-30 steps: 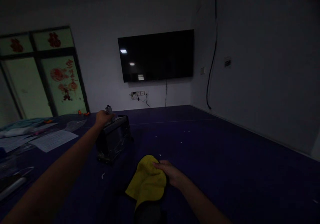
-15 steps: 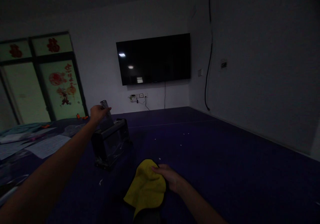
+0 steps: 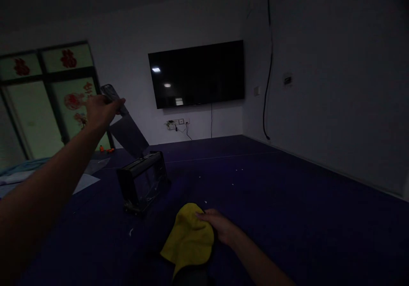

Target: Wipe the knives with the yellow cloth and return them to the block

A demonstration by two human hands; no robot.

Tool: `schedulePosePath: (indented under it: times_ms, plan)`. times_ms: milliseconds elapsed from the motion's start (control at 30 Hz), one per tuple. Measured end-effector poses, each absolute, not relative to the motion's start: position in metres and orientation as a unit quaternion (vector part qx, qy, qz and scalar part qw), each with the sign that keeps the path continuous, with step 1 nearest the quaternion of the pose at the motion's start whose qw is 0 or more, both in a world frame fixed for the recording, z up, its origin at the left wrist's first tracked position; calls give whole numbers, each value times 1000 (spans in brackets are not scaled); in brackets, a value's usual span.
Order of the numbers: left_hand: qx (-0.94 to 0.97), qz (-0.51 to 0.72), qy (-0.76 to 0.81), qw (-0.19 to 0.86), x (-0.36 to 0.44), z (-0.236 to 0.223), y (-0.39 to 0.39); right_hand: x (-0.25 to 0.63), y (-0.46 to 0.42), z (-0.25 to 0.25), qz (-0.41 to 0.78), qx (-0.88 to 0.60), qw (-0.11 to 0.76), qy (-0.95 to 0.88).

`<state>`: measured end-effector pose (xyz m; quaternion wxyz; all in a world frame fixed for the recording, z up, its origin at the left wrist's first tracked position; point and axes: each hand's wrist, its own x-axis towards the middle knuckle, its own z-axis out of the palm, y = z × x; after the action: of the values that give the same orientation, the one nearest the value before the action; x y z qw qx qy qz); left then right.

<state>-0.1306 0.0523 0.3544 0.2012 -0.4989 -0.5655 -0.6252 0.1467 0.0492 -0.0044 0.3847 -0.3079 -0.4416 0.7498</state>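
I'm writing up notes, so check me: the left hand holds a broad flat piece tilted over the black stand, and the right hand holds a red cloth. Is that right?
Not quite. The head view shows that the cloth in the right hand is yellow, not red. The left hand does hold the broad flat piece tilted over the black stand.
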Motion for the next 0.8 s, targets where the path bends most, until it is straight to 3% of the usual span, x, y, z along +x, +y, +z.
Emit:
schedulePosePath:
  times_ms: [167, 233, 300, 433, 600, 800]
  plan:
    - [-532, -721, -426, 128, -88, 325, 23, 144, 52, 5, 754, -282, 424, -416]
    - [-507, -774, -380, -6, -66, 294, 16, 142, 51, 12, 778, -263, 437, -368]
    - [-383, -831, -347, -205, -48, 258, 12, 144, 47, 19, 805, -230, 447, -315]
    - [-282, -819, -377, -329, -25, 190, 13, 157, 32, 28, 808, -165, 471, -313]
    - [-203, -806, -405, -381, -22, 133, 20, 168, 13, 39, 757, -220, 506, -351]
    - [-204, -806, -412, -373, -27, 100, 30, 156, 9, 39, 773, -281, 488, -294]
